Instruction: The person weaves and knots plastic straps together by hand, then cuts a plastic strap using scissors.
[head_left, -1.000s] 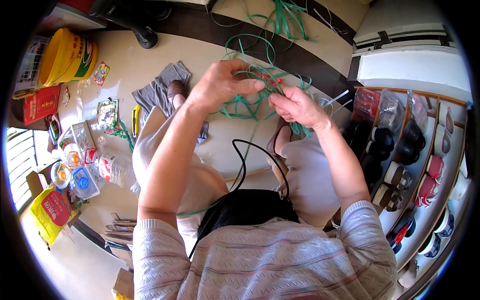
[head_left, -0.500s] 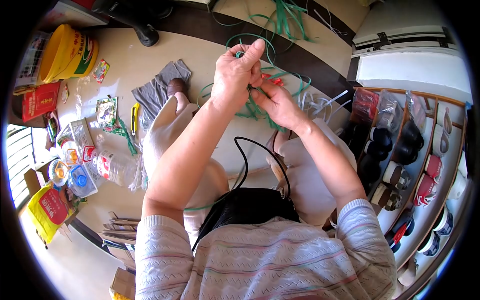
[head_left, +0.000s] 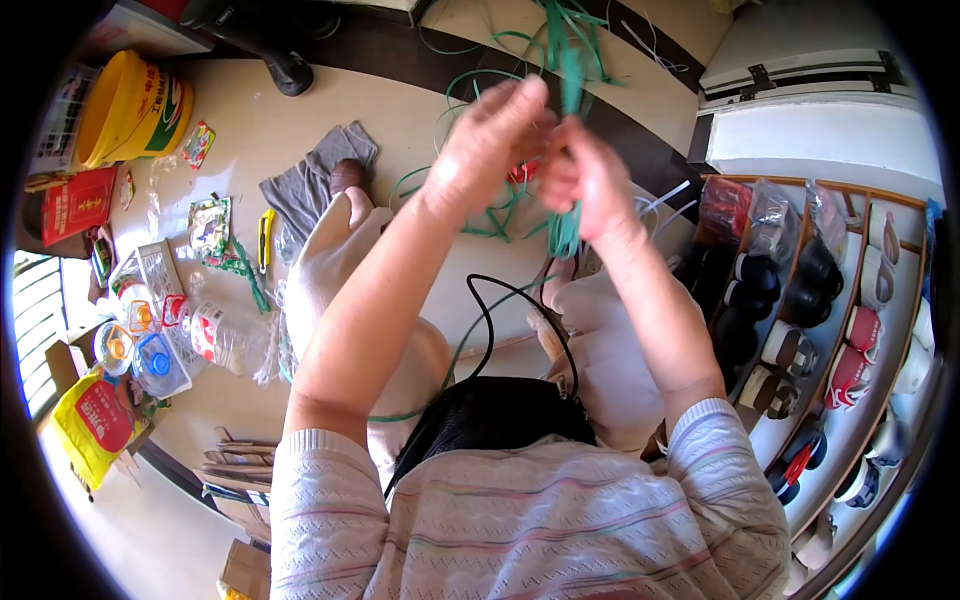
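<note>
My left hand (head_left: 490, 145) is raised in front of me, its fingers curled and smeared by motion. Whether it grips anything, I cannot tell. Close beside it, my right hand (head_left: 595, 185) is closed on a bundle of flat green plastic straps (head_left: 571, 82), which stick out above the fingers and hang down below them. Looser green straps (head_left: 490, 225) trail beneath both hands. Partly hidden between the hands is something small and red (head_left: 522, 171).
More green strapping (head_left: 585, 40) lies on the floor ahead. A shoe rack (head_left: 830, 350) stands at right. To the left are a yellow bucket (head_left: 135, 110), a grey cloth (head_left: 315, 175), a yellow utility knife (head_left: 265, 240) and plastic bottles (head_left: 215, 335). A black cord (head_left: 490, 330) loops across my lap.
The hands have drawn apart from their close pinch on the green straps. My right hand has risen and moved slightly right, with strap ends now standing up above it.
</note>
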